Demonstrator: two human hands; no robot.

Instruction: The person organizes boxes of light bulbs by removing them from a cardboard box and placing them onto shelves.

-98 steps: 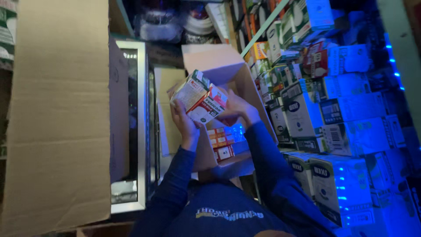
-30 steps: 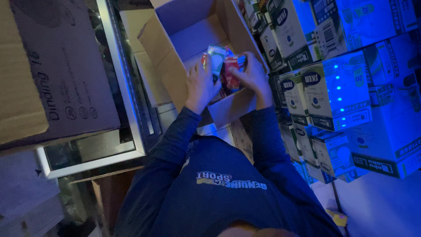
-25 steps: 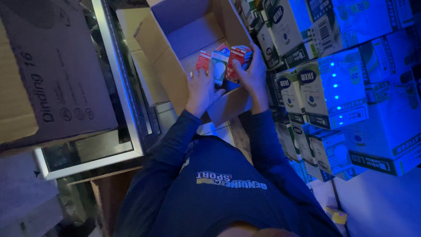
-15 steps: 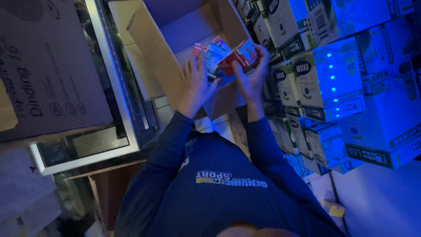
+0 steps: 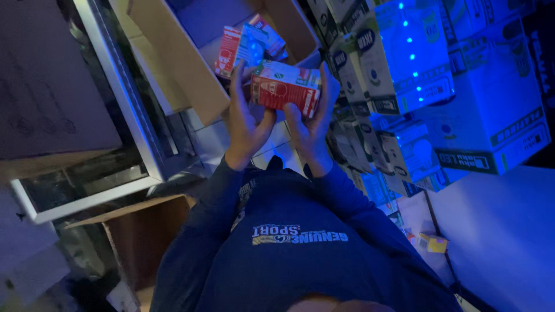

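Observation:
Both my hands hold a small red and white bulb box (image 5: 286, 86) between them, just in front of my chest. My left hand (image 5: 247, 118) grips its left end with fingers reaching up behind it. My right hand (image 5: 310, 118) clasps its right end. Beyond the hands lies an open brown cardboard carton (image 5: 193, 86) with a few more small red and pale boxes (image 5: 245, 43) inside. My dark blue sleeves run down to the bottom of the view.
Shelves of stacked white bulb boxes (image 5: 416, 75) lit blue fill the right side. A glass display case with a metal frame (image 5: 130, 115) stands on the left, a large flat cardboard sheet (image 5: 46, 75) lying on it. Another open carton (image 5: 139, 237) sits below.
My hands have lifted one red and white box out of the carton and drawn it toward my chest. The view has tilted down and closer.

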